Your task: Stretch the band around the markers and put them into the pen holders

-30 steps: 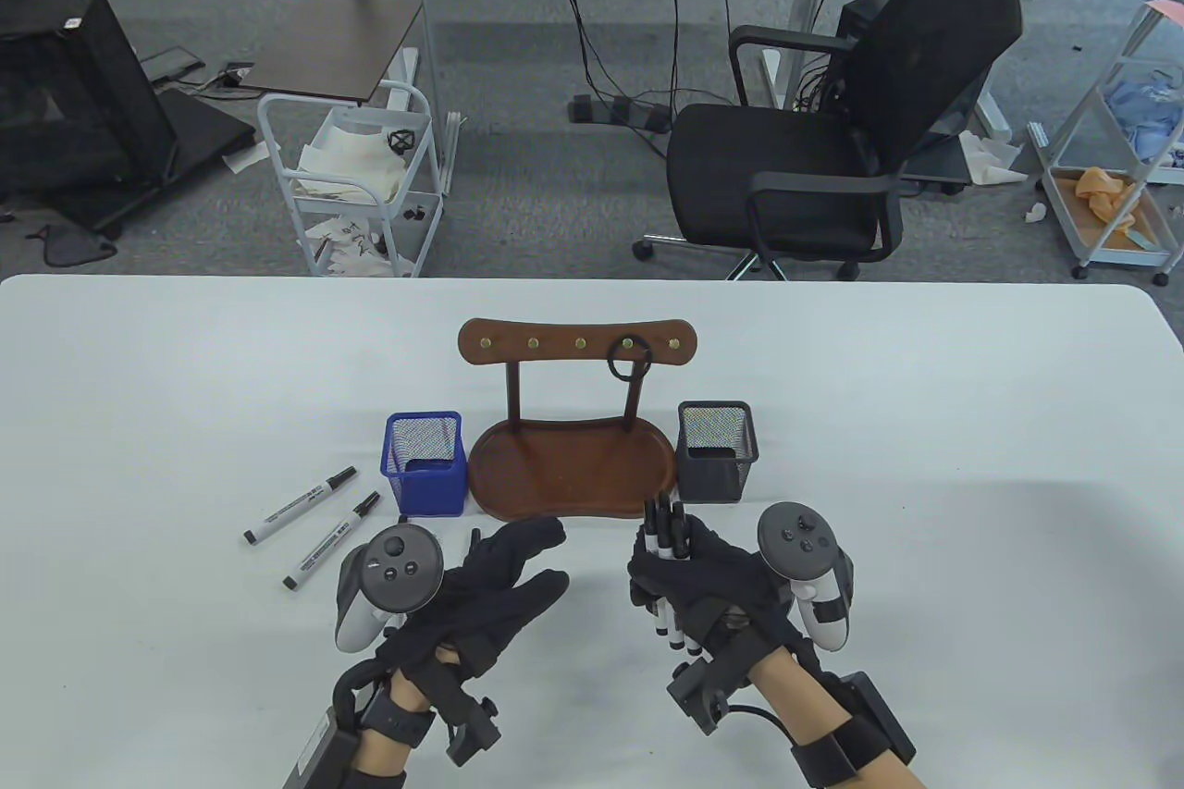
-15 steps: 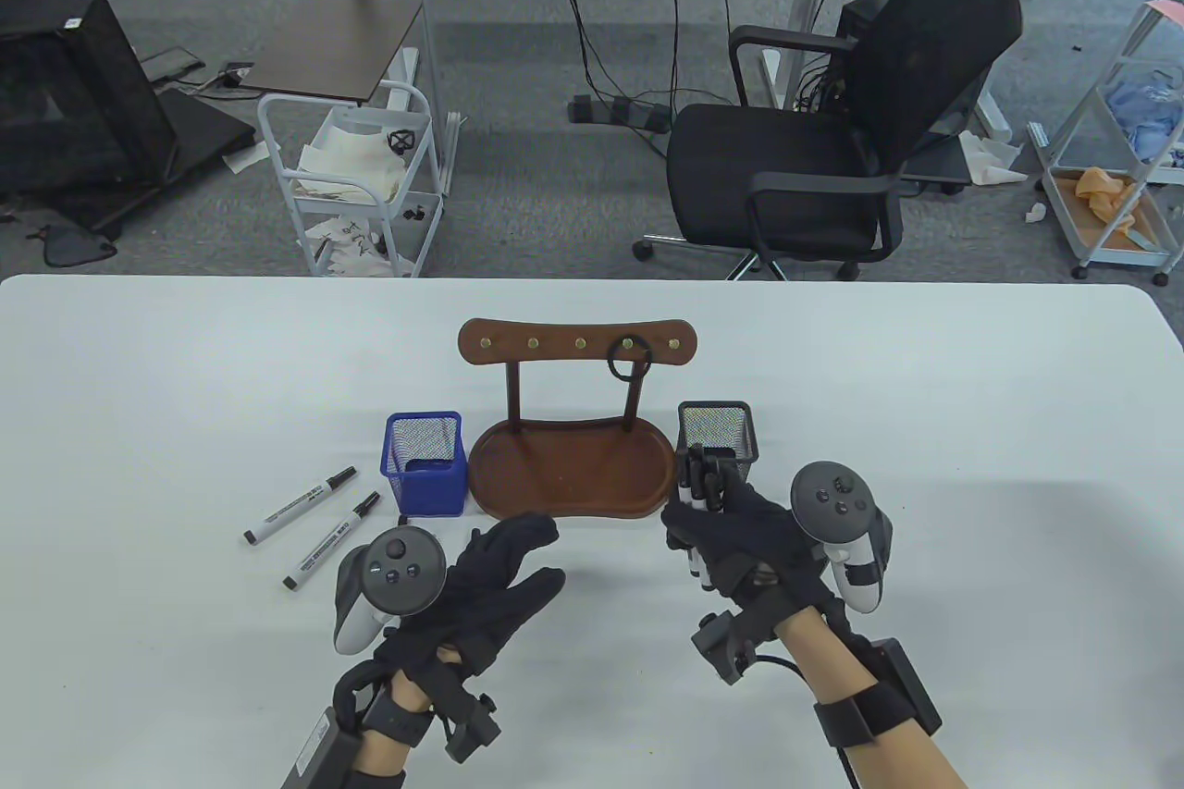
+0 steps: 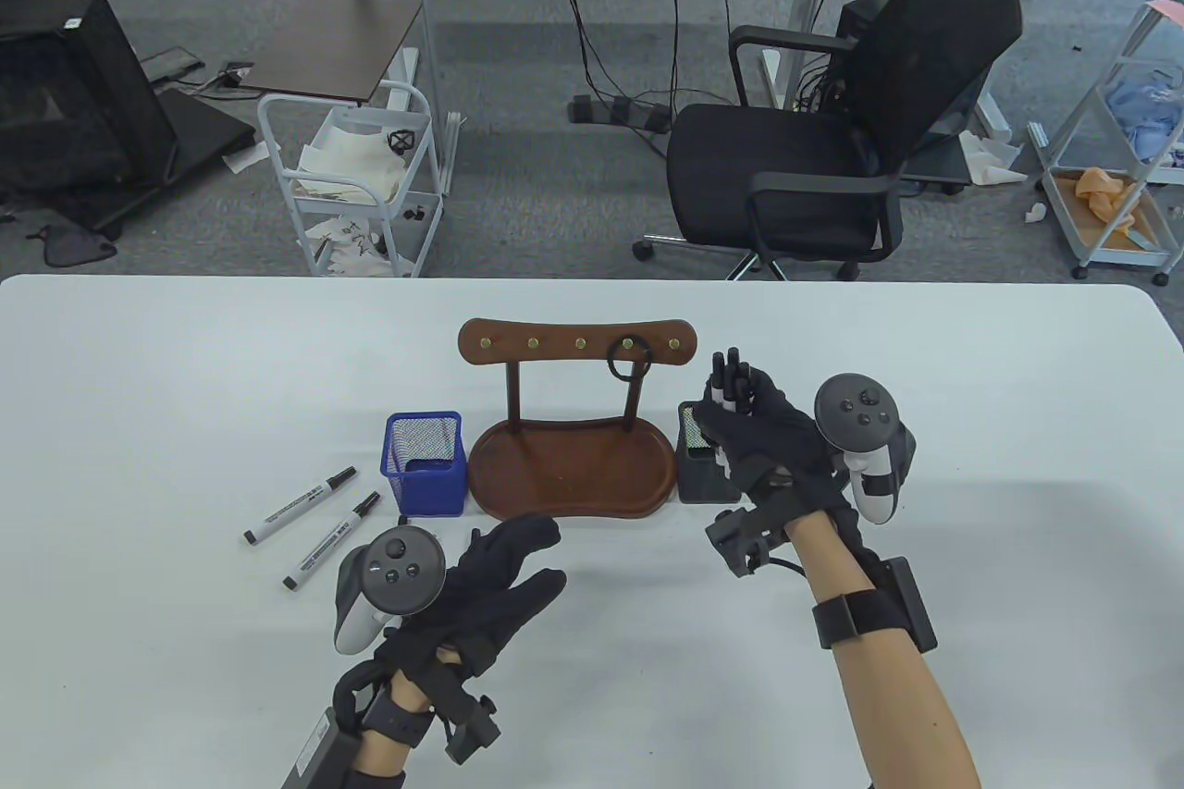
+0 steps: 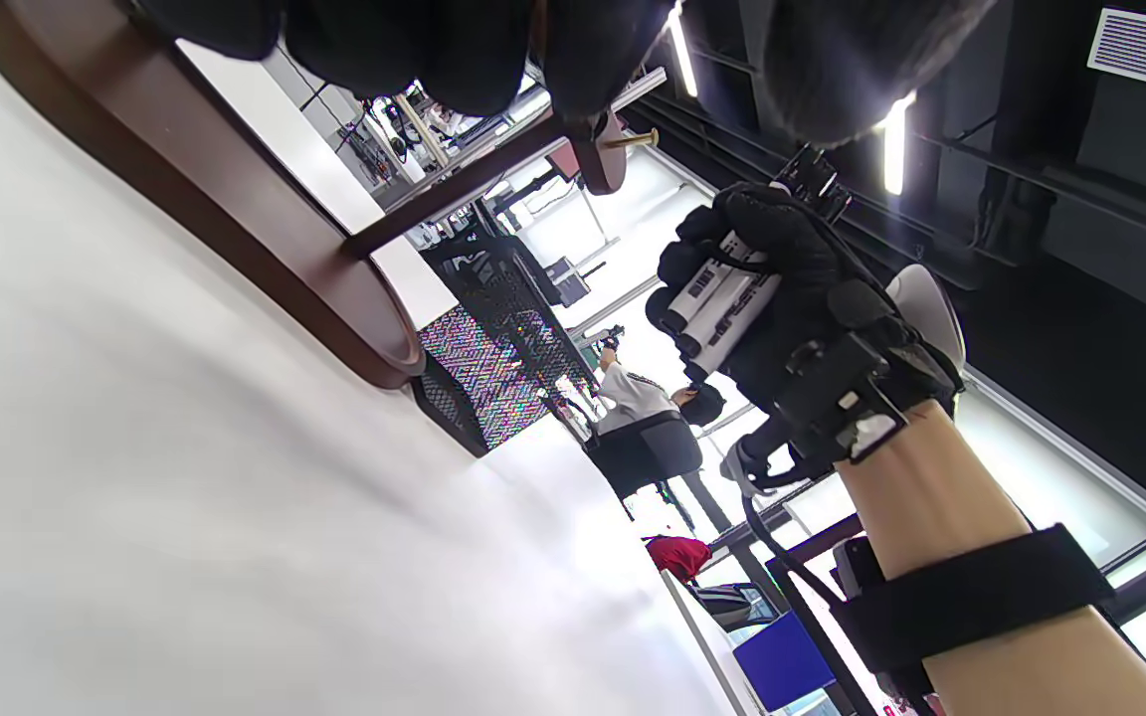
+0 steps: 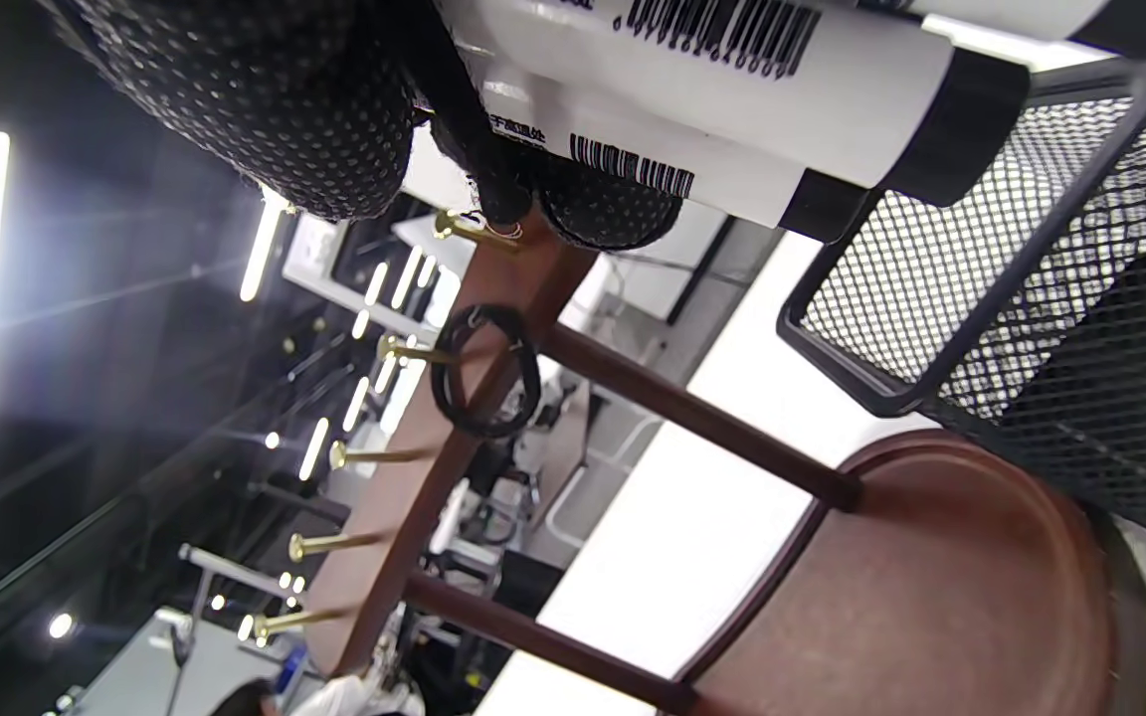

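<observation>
My right hand grips a bundle of markers upright, caps up, above the black mesh pen holder. In the right wrist view the bundle of markers has its lower ends just above the black holder's rim; a dark band seems to wrap them. The left wrist view shows the bundle of markers in my right hand. My left hand rests open on the table in front of the wooden tray. Two loose markers lie left of the blue mesh holder.
A brown wooden tray with a peg rail stands between the two holders. A black band hangs on one peg; the right wrist view shows the black band too. An office chair stands beyond the table.
My right hand has lifted the marker bundle and carried it away from me, from in front of the tray to above the black holder. The left hand stayed put.
</observation>
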The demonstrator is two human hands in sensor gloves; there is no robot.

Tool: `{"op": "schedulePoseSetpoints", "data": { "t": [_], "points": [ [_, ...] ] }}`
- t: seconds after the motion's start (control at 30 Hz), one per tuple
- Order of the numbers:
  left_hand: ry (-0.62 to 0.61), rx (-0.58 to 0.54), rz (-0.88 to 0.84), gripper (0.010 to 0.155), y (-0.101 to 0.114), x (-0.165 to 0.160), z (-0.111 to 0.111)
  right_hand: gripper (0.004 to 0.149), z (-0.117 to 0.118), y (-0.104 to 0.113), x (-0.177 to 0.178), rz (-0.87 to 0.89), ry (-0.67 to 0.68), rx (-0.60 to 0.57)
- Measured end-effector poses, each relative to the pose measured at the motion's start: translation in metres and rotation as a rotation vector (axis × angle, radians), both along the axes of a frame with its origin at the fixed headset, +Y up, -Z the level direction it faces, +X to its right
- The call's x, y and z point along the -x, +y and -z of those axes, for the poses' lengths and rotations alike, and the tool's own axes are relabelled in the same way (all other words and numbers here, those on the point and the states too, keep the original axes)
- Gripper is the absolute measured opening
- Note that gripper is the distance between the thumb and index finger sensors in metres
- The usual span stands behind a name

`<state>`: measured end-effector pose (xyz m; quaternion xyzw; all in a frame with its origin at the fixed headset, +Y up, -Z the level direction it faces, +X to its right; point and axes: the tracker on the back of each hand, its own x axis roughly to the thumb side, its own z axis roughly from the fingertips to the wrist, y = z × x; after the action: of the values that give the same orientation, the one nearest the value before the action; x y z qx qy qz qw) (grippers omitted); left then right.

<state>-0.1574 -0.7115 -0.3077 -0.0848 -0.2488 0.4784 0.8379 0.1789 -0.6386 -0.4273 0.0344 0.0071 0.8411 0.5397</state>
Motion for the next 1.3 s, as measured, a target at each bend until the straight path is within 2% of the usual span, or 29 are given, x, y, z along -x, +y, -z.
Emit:
{"op": "schedulePoseSetpoints", "data": {
  "t": [0.3,0.9,1.3],
  "points": [
    [0.000,-0.007,0.009,0.074,0.000,0.000,0.000,0.042,0.027,-0.015,0.001,-0.006,-0.009,-0.019],
    [-0.002,-0.004,0.014,0.074,-0.001,-0.001,0.000,0.041,0.039,-0.040,-0.001,-0.002,0.021,0.009],
    [-0.001,0.000,0.015,0.074,-0.001,-0.001,0.000,0.040,0.042,-0.051,0.002,-0.132,0.069,0.077]
  ]
}}
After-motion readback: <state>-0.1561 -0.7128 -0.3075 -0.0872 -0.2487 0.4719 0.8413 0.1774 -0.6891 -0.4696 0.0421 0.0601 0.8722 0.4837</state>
